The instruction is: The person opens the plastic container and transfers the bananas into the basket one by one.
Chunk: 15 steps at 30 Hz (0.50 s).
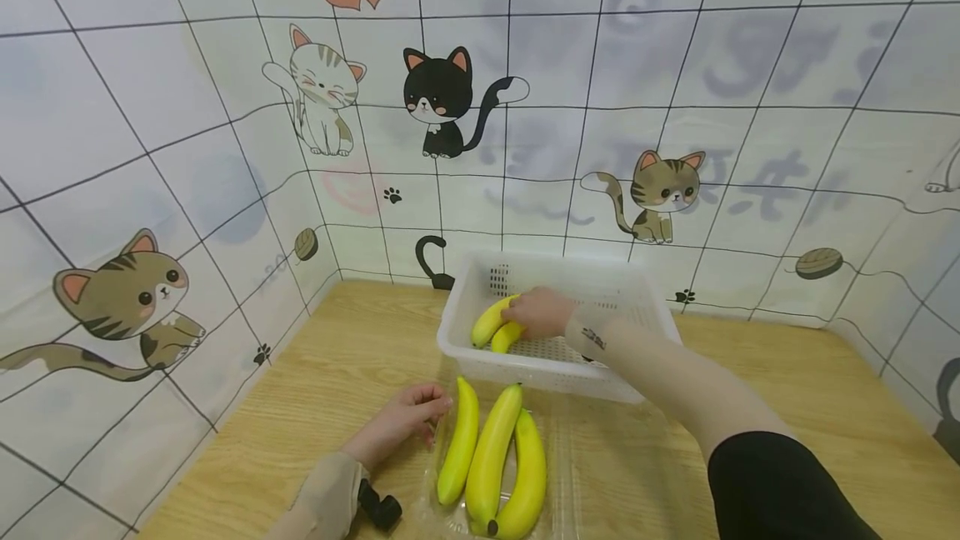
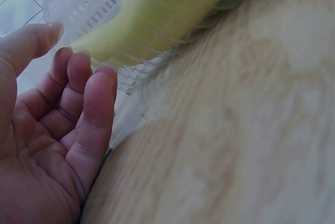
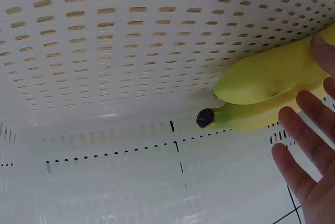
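Observation:
In the head view, a clear plastic box (image 1: 567, 473) on the table holds three yellow bananas (image 1: 489, 457). My left hand (image 1: 408, 417) is at its left side, and the left wrist view has the thumb and bent fingertips pinching at the box's edge (image 2: 131, 80). My right hand (image 1: 542, 312) reaches into a white perforated plastic basket (image 1: 480, 363), over two more bananas (image 1: 491, 322) at its left end. The right wrist view shows the thumb against the upper banana (image 3: 272, 75), while the spread, fairly straight fingers extend alongside the lower banana (image 3: 241, 116).
The basket stands behind the box, close to the back wall (image 1: 555, 148), which has a grid and cartoon cats. Another wall (image 1: 135, 190) rises along the left. The light wooden table (image 1: 367, 315) extends on both sides of the basket.

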Each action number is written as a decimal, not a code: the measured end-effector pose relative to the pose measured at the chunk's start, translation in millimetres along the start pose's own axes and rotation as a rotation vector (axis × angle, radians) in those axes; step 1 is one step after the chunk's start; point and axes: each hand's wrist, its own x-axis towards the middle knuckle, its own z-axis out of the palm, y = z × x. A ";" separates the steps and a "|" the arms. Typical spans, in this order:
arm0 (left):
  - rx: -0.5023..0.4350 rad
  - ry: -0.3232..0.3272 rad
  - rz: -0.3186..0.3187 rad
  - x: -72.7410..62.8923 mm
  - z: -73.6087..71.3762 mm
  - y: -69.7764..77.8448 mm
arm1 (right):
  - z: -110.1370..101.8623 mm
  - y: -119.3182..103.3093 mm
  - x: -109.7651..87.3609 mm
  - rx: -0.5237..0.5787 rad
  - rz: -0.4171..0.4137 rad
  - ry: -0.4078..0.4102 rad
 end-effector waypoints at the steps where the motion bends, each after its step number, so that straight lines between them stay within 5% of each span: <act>1: 0.000 0.000 0.001 -0.3 0.2 0.1 | 1.1 0.8 0.6 -0.019 0.015 0.010; 15: 0.014 0.000 -0.003 0.2 0.2 -0.7 | 10.3 10.9 -3.2 -0.092 0.181 0.092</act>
